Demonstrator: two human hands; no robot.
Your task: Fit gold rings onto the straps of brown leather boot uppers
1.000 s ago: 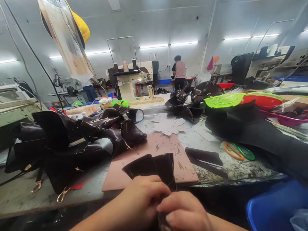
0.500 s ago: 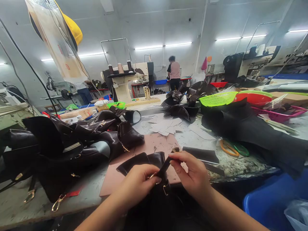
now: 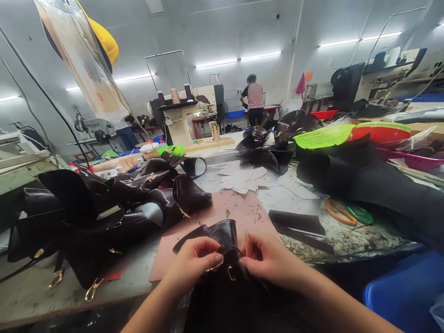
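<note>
A dark brown leather bag piece (image 3: pixel 224 230) stands at the table's front edge, partly hidden by my hands. My left hand (image 3: pixel 197 259) pinches a dark leather strap, and a gold clasp (image 3: pixel 215 266) shows at its fingertips. On the other side, my right hand (image 3: pixel 262 254) has its fingers closed on the thin dark part of the strap, close to the bag piece. The strap's far end is hidden behind the right fingers. Between and just below the hands hangs a gold metal ring (image 3: pixel 231 274). Dark material fills the lap area underneath.
A pink board (image 3: pixel 239 203) lies on the table. Dark leather bags (image 3: pixel 138 194) with gold hooks are heaped at left. Orange-handled scissors (image 3: pixel 342 212), dark strips (image 3: pixel 298 222), white paper pieces (image 3: pixel 243 178) and a green basket (image 3: pixel 324 137) lie beyond. A blue bin (image 3: pixel 402 291) stands lower right.
My right hand has come down from holding the strap's end raised and now pinches beside the bag piece. My left hand has shifted slightly left. The view has turned a little left.
</note>
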